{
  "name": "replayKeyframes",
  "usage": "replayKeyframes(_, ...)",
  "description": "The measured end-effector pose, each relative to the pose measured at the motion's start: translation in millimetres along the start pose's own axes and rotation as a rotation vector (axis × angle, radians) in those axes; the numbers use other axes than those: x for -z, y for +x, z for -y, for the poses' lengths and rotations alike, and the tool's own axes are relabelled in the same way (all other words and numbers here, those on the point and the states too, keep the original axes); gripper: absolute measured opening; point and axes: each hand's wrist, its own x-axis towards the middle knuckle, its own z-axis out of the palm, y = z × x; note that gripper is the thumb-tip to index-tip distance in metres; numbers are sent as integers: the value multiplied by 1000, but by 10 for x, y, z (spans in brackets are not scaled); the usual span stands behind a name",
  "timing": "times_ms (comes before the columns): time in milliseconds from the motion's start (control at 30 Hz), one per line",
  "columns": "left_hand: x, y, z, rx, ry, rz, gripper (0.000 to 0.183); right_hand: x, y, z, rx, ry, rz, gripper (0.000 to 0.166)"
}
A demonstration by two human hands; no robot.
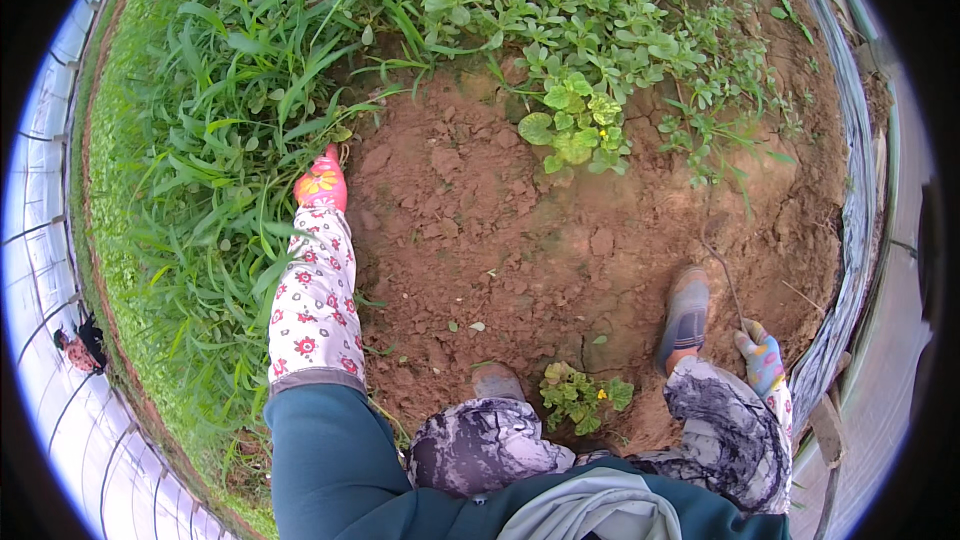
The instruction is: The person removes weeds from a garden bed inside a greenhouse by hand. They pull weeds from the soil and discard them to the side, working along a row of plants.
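Note:
My left hand [322,181], in a pink glove with a yellow flower print, is among tall grass weeds [247,135] at the edge of bare soil. Leaves hide most of its fingers, so I cannot tell whether it grips the stems. Low at the right, beside my knee, my right hand [759,360] wears a pale glove with coloured dots. It holds a thin, slightly bent rod [724,266], perhaps a small hand tool, whose far end rests near the soil. A yellow-flowered leafy plant [574,124] grows ahead, and a similar plant [581,397] stands between my feet.
Bare, cracked brown soil [480,232] lies before me, with low succulent weeds [600,7] beyond it. My shoes [686,311] stand on the soil. Plastic sheeting [855,240] borders the right side. Far left, a person [80,349] is near the plastic greenhouse wall [37,195].

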Motion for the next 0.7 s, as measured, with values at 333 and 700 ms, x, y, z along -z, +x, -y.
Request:
replayKeyframes(333,189,344,-222,-51,383,341,29,-59,-30,43,-1,11,0,25)
replayKeyframes(700,328,268,-239,-43,407,360,29,20,57,-100,73,28,48,24)
